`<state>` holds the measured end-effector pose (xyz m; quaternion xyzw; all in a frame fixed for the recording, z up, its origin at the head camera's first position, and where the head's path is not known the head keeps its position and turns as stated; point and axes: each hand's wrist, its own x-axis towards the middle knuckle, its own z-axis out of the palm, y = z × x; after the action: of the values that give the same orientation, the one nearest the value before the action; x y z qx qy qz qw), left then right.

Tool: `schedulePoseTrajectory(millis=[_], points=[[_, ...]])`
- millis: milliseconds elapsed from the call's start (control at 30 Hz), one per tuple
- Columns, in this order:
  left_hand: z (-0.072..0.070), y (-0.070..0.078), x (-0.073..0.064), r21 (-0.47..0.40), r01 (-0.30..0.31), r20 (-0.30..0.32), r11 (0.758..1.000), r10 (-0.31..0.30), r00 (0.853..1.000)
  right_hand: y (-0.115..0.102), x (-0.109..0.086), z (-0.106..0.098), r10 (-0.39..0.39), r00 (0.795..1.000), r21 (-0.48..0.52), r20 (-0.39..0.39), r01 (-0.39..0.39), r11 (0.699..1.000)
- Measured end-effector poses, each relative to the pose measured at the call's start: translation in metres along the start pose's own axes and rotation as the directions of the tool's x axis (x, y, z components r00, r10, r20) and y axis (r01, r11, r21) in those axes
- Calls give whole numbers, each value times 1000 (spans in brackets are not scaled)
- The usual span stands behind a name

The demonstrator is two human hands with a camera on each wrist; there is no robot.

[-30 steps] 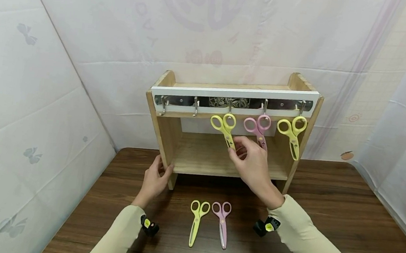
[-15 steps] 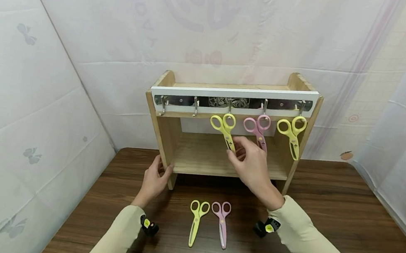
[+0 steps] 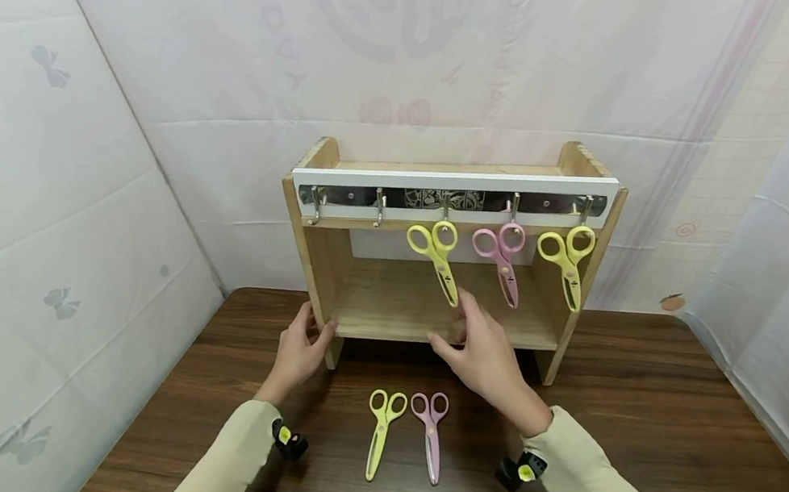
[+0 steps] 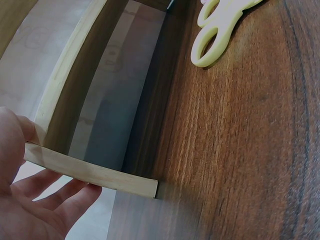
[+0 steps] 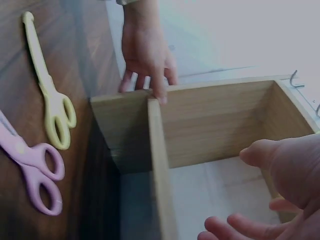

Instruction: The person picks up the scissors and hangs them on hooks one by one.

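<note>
My left hand (image 3: 298,353) grips the lower left side panel of a small wooden shelf (image 3: 388,298); in the left wrist view its fingers lie behind the panel's edge (image 4: 105,176). Yellow scissors (image 3: 444,270) hang by a handle loop from the middle hook of the rack. Just below their tip is my right hand (image 3: 487,358), fingers spread and holding nothing. Pink scissors (image 3: 506,272) and another yellow pair (image 3: 571,276) hang from the two hooks to the right. On the table lie yellow scissors (image 3: 379,436) and pink scissors (image 3: 432,442), side by side, handles toward the shelf.
A white rail (image 3: 446,176) with a metal hook strip runs across the shelf's upper front. Its two left hooks (image 3: 380,208) carry nothing. The dark wooden table (image 3: 636,436) lies beneath, with pale patterned cloth (image 3: 183,116) hanging behind and at the sides.
My right hand has let go of the yellow scissors on the middle hook and dropped a little lower, its fingers spreading. The left hand has stayed on the shelf panel.
</note>
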<state>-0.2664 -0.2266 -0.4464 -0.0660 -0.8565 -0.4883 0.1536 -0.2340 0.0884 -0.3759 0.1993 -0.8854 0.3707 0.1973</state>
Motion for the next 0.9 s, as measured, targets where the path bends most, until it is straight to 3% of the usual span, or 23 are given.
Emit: schedulePoseTrajectory(millis=[267,400,667,900], points=[[0,-2,1,6,-14,1,1000,14,1000,13,-26,17,134,986,-53,95,-130,990],[0,-3,1,9,-9,0,1000,9,1000,17,-37,25,165,975,-74,150,-156,985],[-1,0,0,6,-19,-4,1000,19,1000,14,-61,37,139,963,-123,230,-113,986],[0,0,-1,6,-20,4,1000,20,1000,14,-81,47,124,932,-149,339,-77,986]])
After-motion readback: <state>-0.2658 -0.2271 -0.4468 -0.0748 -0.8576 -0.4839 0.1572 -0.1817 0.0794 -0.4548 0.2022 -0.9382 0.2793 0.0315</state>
